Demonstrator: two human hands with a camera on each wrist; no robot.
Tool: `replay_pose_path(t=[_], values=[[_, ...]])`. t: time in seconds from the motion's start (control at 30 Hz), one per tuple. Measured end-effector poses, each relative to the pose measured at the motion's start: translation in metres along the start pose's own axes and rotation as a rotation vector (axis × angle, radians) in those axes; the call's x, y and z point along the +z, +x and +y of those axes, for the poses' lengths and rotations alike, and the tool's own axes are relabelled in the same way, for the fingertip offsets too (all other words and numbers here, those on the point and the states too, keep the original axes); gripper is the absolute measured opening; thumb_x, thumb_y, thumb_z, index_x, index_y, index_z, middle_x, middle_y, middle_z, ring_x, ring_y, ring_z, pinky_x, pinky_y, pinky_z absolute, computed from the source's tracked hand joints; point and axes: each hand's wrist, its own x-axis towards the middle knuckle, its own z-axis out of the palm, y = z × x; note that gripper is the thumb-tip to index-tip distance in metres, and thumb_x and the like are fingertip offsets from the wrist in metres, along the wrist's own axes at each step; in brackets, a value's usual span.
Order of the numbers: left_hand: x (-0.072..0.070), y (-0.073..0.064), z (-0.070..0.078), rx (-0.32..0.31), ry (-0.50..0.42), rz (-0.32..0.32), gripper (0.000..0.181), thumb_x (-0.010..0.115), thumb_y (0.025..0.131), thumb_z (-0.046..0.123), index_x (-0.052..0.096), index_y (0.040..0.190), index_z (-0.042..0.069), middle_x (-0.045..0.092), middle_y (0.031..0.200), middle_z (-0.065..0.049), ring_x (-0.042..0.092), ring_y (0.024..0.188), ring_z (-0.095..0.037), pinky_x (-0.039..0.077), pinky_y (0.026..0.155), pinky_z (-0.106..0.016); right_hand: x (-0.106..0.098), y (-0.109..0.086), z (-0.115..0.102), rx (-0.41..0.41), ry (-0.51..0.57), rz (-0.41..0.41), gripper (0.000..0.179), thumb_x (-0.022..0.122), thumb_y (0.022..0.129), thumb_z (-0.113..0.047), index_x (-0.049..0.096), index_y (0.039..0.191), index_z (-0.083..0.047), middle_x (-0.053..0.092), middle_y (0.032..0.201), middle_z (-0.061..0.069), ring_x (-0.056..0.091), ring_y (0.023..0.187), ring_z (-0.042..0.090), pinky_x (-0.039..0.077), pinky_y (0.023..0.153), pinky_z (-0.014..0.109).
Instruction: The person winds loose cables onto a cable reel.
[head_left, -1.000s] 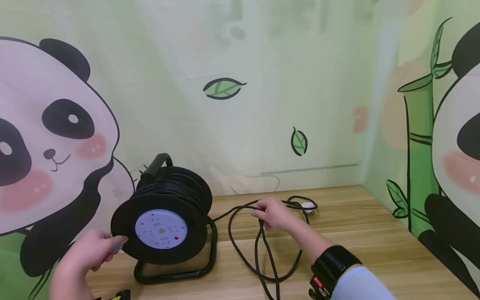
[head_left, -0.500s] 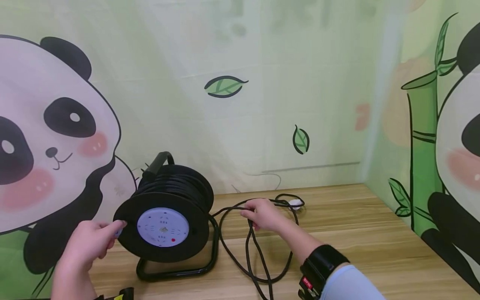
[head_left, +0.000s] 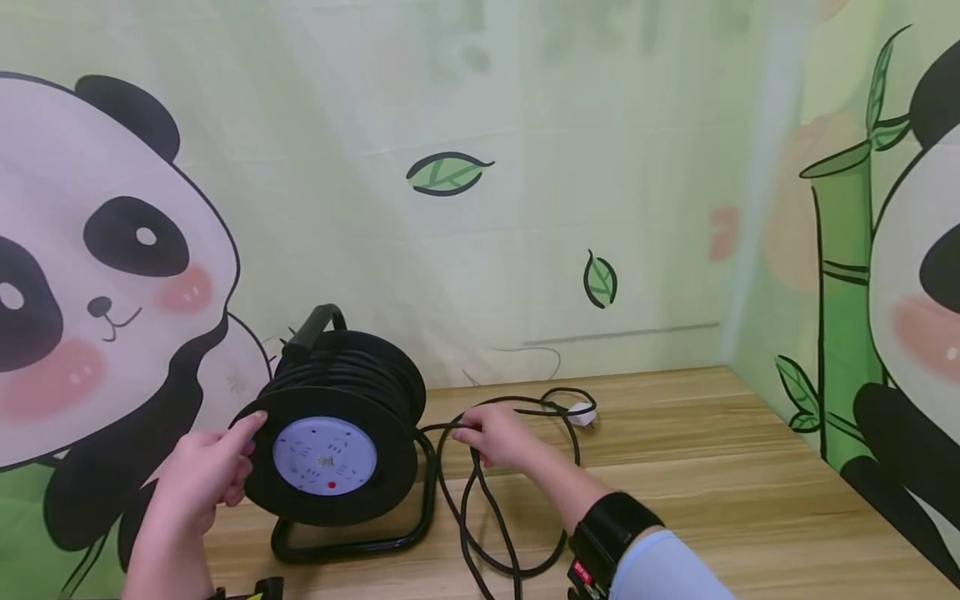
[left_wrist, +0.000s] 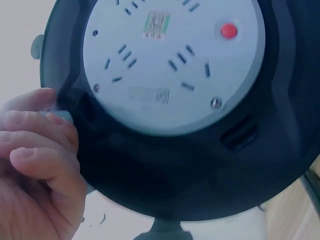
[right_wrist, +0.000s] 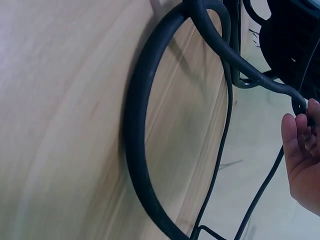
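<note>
A black cable reel [head_left: 330, 402] stands on the left of the table, with a pale round socket panel [head_left: 300, 454] on its front disc. My left hand [head_left: 198, 471] is at the disc's left edge. In the left wrist view its curled fingers hold a small pale knob [left_wrist: 63, 117] on the disc; the hand covers much of it. Right of the reel, my right hand [head_left: 498, 433] pinches the black cable [right_wrist: 135, 120] between thumb and fingers. Loose loops lie below and behind that hand. The white plug [head_left: 581, 414] rests at the back right.
The reel stands on a black tubular frame [head_left: 360, 548] and has a handle [head_left: 309, 333] on top. A printed panda backdrop [head_left: 480, 275] rises behind the wooden table [head_left: 697, 483] and along its right side.
The reel's disc has turned clockwise, its red button shifting toward the bottom. My left hand has moved up with it. My right hand, the cable loops and the plug have shifted left.
</note>
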Motion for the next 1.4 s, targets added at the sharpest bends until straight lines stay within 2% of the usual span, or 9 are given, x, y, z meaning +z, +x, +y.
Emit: replay_pose_path(t=[0.23, 0.47, 0.57, 0.77, 0.9, 1.03, 1.2, 1.3, 1.4], values=[[0.008, 0.001, 0.002, 0.051, -0.009, 0.017, 0.056, 0.048, 0.097, 0.049, 0.054, 0.077, -0.003, 0.043, 0.053, -0.002, 0.044, 0.045, -0.017, 0.044, 0.043, -0.031, 0.004, 0.003, -0.002, 0.066, 0.07, 0.01, 0.034, 0.057, 0.097, -0.032, 0.058, 0.069, -0.014, 0.054, 0.053, 0.002, 0.05, 0.043, 0.011, 0.035, 0.041, 0.022], [0.009, 0.0, 0.006, 0.042, 0.025, 0.03, 0.058, 0.046, 0.097, 0.051, 0.055, 0.075, -0.002, 0.044, 0.053, -0.003, 0.045, 0.046, -0.019, 0.045, 0.045, -0.032, 0.0, -0.005, -0.01, 0.146, 0.546, -0.129, 0.024, 0.064, 0.093, -0.021, 0.059, 0.075, -0.006, 0.053, 0.062, 0.002, 0.047, 0.053, 0.012, 0.036, 0.046, 0.022], [0.009, 0.0, 0.006, 0.045, 0.039, 0.03, 0.059, 0.046, 0.097, 0.051, 0.055, 0.075, -0.002, 0.044, 0.053, -0.003, 0.046, 0.046, -0.019, 0.045, 0.046, -0.033, -0.001, -0.008, -0.012, 0.151, 0.668, -0.182, 0.016, 0.067, 0.089, -0.01, 0.056, 0.079, -0.004, 0.05, 0.067, 0.001, 0.045, 0.057, 0.012, 0.037, 0.049, 0.022], [0.009, 0.0, 0.002, 0.033, 0.052, 0.024, 0.057, 0.046, 0.098, 0.048, 0.055, 0.072, -0.002, 0.043, 0.051, -0.003, 0.046, 0.046, -0.019, 0.044, 0.046, -0.033, -0.002, -0.015, -0.01, 0.093, 0.538, -0.155, 0.024, 0.069, 0.082, 0.003, 0.047, 0.081, -0.005, 0.04, 0.068, -0.002, 0.038, 0.056, 0.01, 0.031, 0.047, 0.022], [0.01, 0.001, 0.002, 0.042, 0.05, 0.044, 0.059, 0.048, 0.097, 0.049, 0.056, 0.071, -0.003, 0.044, 0.051, -0.003, 0.046, 0.046, -0.02, 0.045, 0.046, -0.033, -0.015, -0.019, -0.008, 0.137, 0.552, -0.167, 0.011, 0.067, 0.086, 0.0, 0.056, 0.09, 0.0, 0.052, 0.077, 0.003, 0.045, 0.063, 0.012, 0.037, 0.05, 0.022], [0.008, 0.002, 0.003, 0.044, 0.062, 0.067, 0.06, 0.048, 0.096, 0.052, 0.057, 0.073, -0.003, 0.045, 0.05, -0.003, 0.047, 0.046, -0.021, 0.044, 0.046, -0.034, -0.028, -0.023, -0.002, 0.058, 0.25, -0.189, 0.01, 0.062, 0.092, -0.005, 0.066, 0.1, -0.006, 0.064, 0.092, 0.002, 0.055, 0.078, 0.01, 0.047, 0.063, 0.027], [0.005, 0.003, 0.0, 0.028, 0.056, 0.062, 0.059, 0.049, 0.095, 0.052, 0.058, 0.071, -0.001, 0.043, 0.05, -0.002, 0.047, 0.047, -0.021, 0.044, 0.046, -0.034, -0.031, -0.028, 0.008, -0.069, -0.284, -0.087, 0.01, 0.058, 0.095, -0.009, 0.061, 0.087, -0.014, 0.059, 0.076, -0.005, 0.052, 0.064, 0.008, 0.046, 0.057, 0.026], [0.007, 0.004, -0.001, 0.018, 0.051, 0.042, 0.058, 0.049, 0.096, 0.051, 0.057, 0.071, 0.0, 0.042, 0.051, -0.002, 0.046, 0.048, -0.019, 0.044, 0.047, -0.033, -0.032, -0.031, 0.014, -0.029, -0.402, 0.009, 0.013, 0.057, 0.096, -0.012, 0.054, 0.084, -0.014, 0.052, 0.068, -0.004, 0.048, 0.056, 0.009, 0.043, 0.048, 0.025], [0.009, 0.005, 0.0, 0.011, 0.049, 0.024, 0.058, 0.048, 0.096, 0.051, 0.057, 0.071, 0.0, 0.042, 0.052, -0.002, 0.046, 0.049, -0.019, 0.044, 0.047, -0.032, -0.035, -0.032, 0.018, 0.041, -0.374, 0.108, 0.01, 0.056, 0.097, -0.015, 0.049, 0.093, -0.011, 0.052, 0.065, -0.002, 0.049, 0.05, 0.009, 0.042, 0.043, 0.025]])
